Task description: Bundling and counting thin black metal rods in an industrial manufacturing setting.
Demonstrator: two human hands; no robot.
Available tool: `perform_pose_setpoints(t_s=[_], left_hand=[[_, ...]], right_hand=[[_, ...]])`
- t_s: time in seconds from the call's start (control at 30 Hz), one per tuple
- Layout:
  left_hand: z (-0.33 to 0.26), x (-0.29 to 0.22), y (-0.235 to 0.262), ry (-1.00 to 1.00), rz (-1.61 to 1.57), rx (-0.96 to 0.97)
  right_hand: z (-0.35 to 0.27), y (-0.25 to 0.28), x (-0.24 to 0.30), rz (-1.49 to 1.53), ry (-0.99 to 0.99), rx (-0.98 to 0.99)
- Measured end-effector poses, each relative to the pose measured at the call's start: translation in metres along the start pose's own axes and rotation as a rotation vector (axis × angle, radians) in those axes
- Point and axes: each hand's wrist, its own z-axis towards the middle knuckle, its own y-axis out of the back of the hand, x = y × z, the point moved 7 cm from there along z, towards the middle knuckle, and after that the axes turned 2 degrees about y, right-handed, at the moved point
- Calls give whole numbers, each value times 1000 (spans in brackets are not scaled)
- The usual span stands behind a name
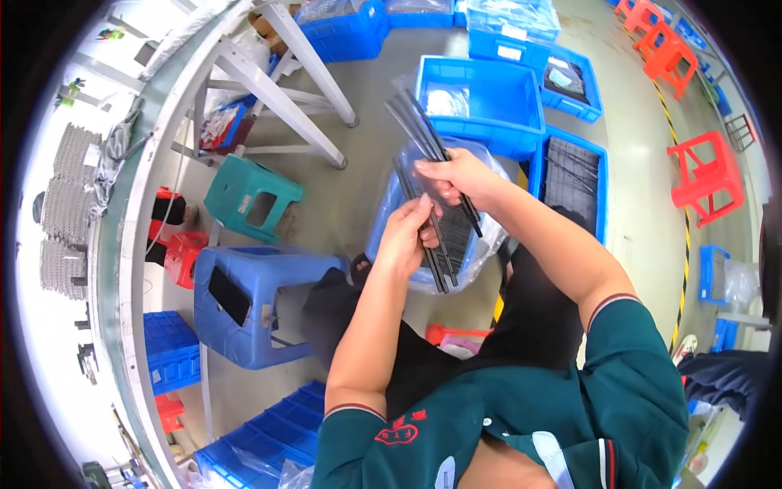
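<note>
Thin black rods (421, 122) are gripped in my right hand (464, 177), which is closed around their middle; their far ends are smeared by motion. My left hand (411, 235) is closed on a few more black rods (442, 265), whose near ends point toward me. Both hands are close together above a plastic-lined blue crate (383, 232) between my knees. More dark rods (460, 239) lie in that crate, partly hidden by my hands. The exact kind of rod cannot be made out.
A blue crate (481, 134) with clear plastic stands ahead, beside a crate of dark rods (574, 175). At left are a blue stool (244, 342) bearing a phone (230, 297), a green stool (232, 191) and a workbench (122, 269). Red stools (707, 179) stand right.
</note>
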Motion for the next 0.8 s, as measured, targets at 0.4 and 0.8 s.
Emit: perform_pose_setpoints(t_s=[0.4, 0.8], left_hand=[[-25, 16, -3, 140, 50, 236], [-12, 6, 8, 36, -58, 315]], right_hand=[[11, 102, 73, 111, 386, -393], [2, -27, -3, -568, 99, -75]])
